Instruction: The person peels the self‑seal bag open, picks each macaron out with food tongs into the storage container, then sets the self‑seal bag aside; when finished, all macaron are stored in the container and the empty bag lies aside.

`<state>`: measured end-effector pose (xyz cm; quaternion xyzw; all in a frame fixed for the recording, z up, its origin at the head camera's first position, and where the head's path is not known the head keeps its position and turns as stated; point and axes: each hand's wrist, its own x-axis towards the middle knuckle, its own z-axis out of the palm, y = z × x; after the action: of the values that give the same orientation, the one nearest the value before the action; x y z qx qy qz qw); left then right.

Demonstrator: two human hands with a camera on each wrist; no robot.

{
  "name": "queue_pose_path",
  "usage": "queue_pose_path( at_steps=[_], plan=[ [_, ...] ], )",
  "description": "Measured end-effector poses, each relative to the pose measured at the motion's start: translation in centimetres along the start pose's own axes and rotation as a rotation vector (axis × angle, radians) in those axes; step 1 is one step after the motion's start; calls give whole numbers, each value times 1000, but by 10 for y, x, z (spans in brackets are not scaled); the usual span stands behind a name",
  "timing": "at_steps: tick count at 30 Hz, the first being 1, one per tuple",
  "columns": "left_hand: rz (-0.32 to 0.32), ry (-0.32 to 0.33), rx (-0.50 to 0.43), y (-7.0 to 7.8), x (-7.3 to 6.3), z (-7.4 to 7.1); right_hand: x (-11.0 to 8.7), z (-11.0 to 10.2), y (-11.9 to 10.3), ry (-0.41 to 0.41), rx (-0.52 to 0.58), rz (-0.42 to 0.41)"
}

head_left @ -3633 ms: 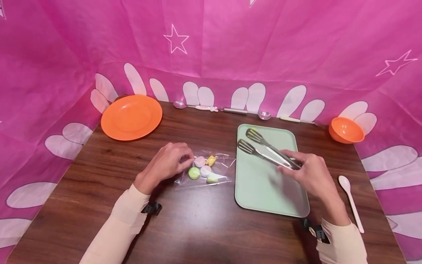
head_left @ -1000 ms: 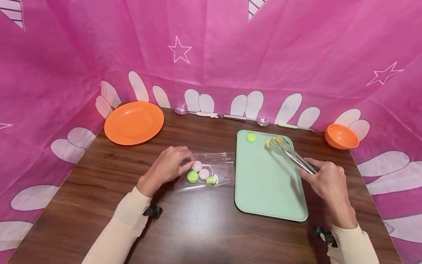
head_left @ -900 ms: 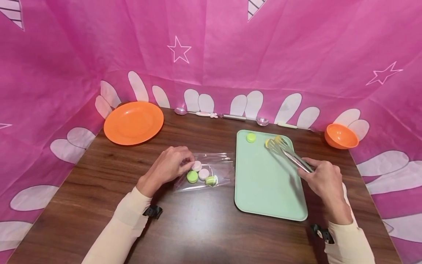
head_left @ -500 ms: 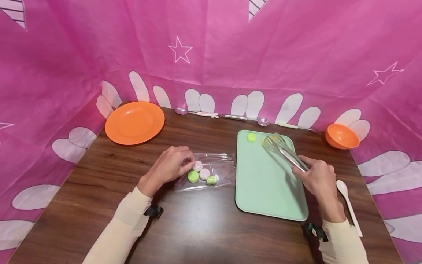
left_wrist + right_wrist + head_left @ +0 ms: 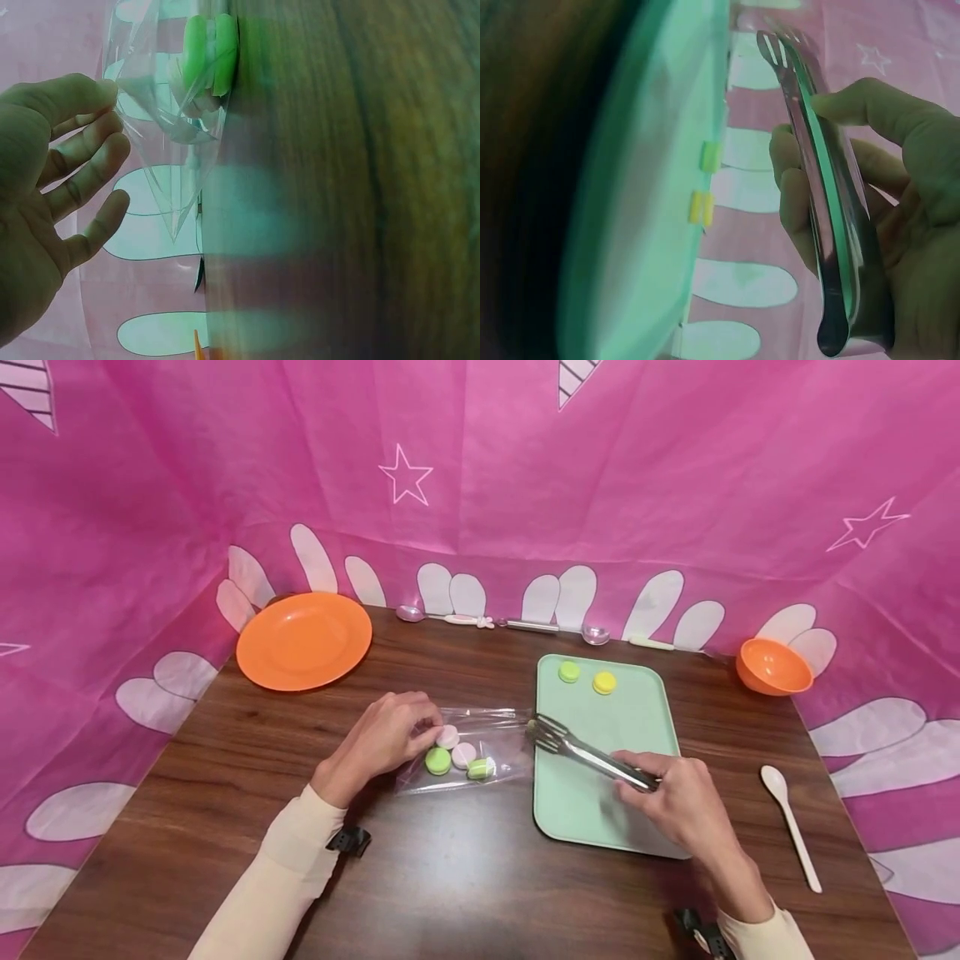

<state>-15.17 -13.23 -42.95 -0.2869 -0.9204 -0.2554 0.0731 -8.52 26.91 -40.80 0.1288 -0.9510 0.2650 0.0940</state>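
Steel tongs (image 5: 581, 750): gripped in the right hand (image 5: 678, 802), fingers and thumb curled round the handle end; slotted tips point left, over the left edge of the tray and just beside the bag mouth; arms lie close together, nothing between the tips. Right wrist view shows the thumb pressed on the upper arm of the tongs (image 5: 817, 172).
Left hand (image 5: 386, 735): rests on the table at the left end of the bag, fingertips pinching the plastic. Left wrist view shows the fingers (image 5: 82, 161) loosely bent against the film.
Clear plastic bag (image 5: 480, 747): lies flat on the table between the two hands, mouth towards the tray.
Bag contents: two pale pink macarons (image 5: 456, 746), one green macaron (image 5: 437, 761), and one green-and-white piece (image 5: 481, 768) at the near right.
Mint green tray (image 5: 645, 727): right of centre, long side running near to far.
On tray, far end: green macaron (image 5: 568, 672) and yellow macaron (image 5: 603, 682), side by side, apart from each other.
Orange plate (image 5: 303, 640): far left corner.
Orange bowl (image 5: 773, 666): far right.
White spoon (image 5: 791, 822): right of the tray, on the table.
Far edge: several spoons (image 5: 442, 614) lined along the pink backdrop (image 5: 525, 468).
Surface: dark wood table (image 5: 465, 877).
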Motion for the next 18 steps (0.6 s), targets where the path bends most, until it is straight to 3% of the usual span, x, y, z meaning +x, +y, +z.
queue_pose_path(
  at_steps=[5, 11, 14, 18],
  plan=[
    [-2, 2, 5, -1, -1, -2, 8, 11, 2, -172, 104, -30],
    [0, 9, 15, -3, -1, -1, 23, 17, 5, -337, 248, -177],
    [-11, 0, 12, -3, 0, 0, 28, 21, 3, -388, 264, -220],
    [-16, -14, 14, -3, 0, 1, 30, 30, -3, -390, 248, -254]
  ],
)
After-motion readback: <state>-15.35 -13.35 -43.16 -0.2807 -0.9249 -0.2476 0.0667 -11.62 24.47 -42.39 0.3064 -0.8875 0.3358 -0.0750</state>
